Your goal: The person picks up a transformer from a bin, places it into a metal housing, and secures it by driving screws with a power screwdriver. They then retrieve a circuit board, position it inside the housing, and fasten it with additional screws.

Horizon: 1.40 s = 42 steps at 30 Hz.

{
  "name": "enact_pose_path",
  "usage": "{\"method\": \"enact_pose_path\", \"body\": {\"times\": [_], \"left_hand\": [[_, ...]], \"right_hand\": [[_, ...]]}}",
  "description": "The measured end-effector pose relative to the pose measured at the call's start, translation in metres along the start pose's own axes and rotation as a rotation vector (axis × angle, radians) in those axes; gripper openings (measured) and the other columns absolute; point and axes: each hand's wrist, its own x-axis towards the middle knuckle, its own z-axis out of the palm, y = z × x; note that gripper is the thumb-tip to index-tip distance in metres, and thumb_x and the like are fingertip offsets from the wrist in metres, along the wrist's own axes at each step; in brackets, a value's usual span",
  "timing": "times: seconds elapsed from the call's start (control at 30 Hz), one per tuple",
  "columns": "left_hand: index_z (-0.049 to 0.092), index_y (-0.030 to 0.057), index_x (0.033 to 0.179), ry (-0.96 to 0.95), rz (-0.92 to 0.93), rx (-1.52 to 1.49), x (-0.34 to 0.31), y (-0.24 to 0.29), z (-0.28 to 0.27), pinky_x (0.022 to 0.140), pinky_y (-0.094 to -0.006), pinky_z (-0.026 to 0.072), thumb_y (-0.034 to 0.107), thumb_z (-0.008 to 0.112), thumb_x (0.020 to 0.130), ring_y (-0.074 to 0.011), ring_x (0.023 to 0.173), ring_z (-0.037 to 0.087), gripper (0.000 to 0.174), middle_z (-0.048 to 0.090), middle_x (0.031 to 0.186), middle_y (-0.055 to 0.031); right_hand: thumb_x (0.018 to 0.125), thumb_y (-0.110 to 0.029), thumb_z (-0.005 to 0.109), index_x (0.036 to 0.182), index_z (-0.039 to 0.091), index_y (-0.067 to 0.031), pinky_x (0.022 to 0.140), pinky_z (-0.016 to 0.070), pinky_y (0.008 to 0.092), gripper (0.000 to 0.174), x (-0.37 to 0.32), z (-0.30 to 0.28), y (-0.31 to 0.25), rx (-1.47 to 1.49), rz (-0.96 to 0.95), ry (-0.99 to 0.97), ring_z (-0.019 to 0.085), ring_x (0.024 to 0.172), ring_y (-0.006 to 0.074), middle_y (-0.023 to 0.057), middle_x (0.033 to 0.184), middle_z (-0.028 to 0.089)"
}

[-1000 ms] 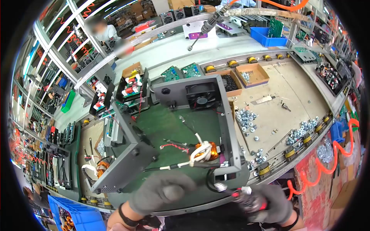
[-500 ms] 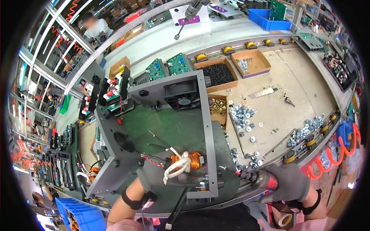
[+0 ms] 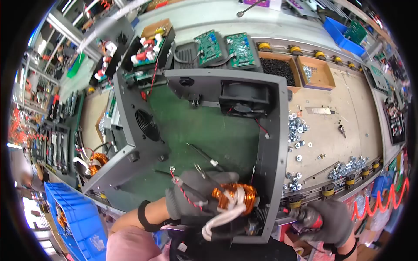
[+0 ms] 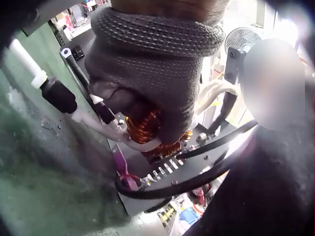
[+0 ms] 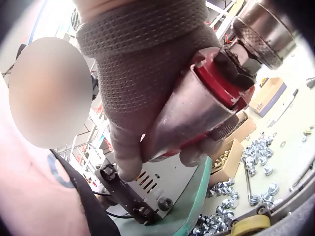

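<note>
My gloved left hand grips a copper-wound coil with thick white leads, at the near right inside a grey metal chassis. In the left wrist view the fingers curl over the coil, just above a slotted panel. A twisted red-and-white wire and dark cable ends lie about that hand. Outside the chassis on the right, my gloved right hand holds a red-and-silver power driver. The right wrist view shows fingers wrapped round the driver body, its metal chuck pointing away from the wrist.
A black fan sits at the chassis's back wall. To the right lie loose bolts, with boxes of black screws and small fasteners behind. Green circuit boards stand at the back; a blue bin is at lower left.
My left hand has come from in front of the chassis onto the coil and shifted it toward the near right corner. The driver stays in my right hand, now lower. The head view has turned.
</note>
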Motion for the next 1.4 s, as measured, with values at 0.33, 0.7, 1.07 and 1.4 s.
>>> {"method": "enact_pose_path", "body": {"times": [0.33, 0.7, 1.07, 1.4], "left_hand": [[0.06, 0.0087, 0.122, 0.168, 0.12, -0.148, -0.019, -0.018, 0.012, 0.068, -0.0331, 0.0555, 0.033, 0.084, 0.065, -0.0272, 0.078, 0.067, 0.067, 0.066, 0.093, -0.0114], [0.062, 0.0068, 0.114, 0.131, 0.208, -0.186, -0.012, -0.021, 0.01, 0.059, -0.0367, 0.047, 0.042, 0.08, 0.066, -0.0286, 0.068, 0.062, 0.062, 0.06, 0.078, -0.0098], [0.053, 0.0061, 0.127, -0.062, -0.009, -0.287, -0.009, -0.008, -0.019, 0.08, -0.0324, 0.0519, 0.018, 0.083, 0.068, -0.0184, 0.093, 0.062, 0.067, 0.063, 0.103, -0.0061], [0.055, -0.0033, 0.119, 0.223, -0.3, -1.101, 0.053, 0.031, -0.015, 0.068, -0.0294, 0.0582, 0.002, 0.054, 0.09, -0.0217, 0.083, 0.068, 0.029, 0.065, 0.102, -0.0165]], "right_hand": [[0.043, -0.034, 0.092, 0.104, 0.062, -0.0038, 0.067, 0.0524, 0.0411, 0.074, -0.012, 0.012, -0.012, 0.055, 0.15, -0.125, 0.066, 0.071, 0.0357, 0.0141, 0.083, 0.068], [0.047, -0.045, 0.089, 0.103, 0.06, -0.0024, 0.071, 0.0477, 0.0434, 0.076, -0.006, 0.007, -0.006, -0.162, 0.019, -0.137, 0.064, 0.072, 0.0348, 0.0129, 0.081, 0.066], [0.051, -0.072, 0.073, 0.107, 0.057, -0.0014, 0.071, 0.0447, 0.0419, 0.091, -0.014, -0.001, -0.003, -0.349, 0.002, 0.146, 0.061, 0.074, 0.0356, 0.014, 0.084, 0.063], [0.057, -0.052, 0.084, 0.098, 0.059, -0.0015, 0.063, 0.051, 0.038, 0.07, 0.025, -0.015, -0.027, 0.087, 0.038, 0.36, 0.066, 0.068, 0.0337, 0.0151, 0.078, 0.065]]}}
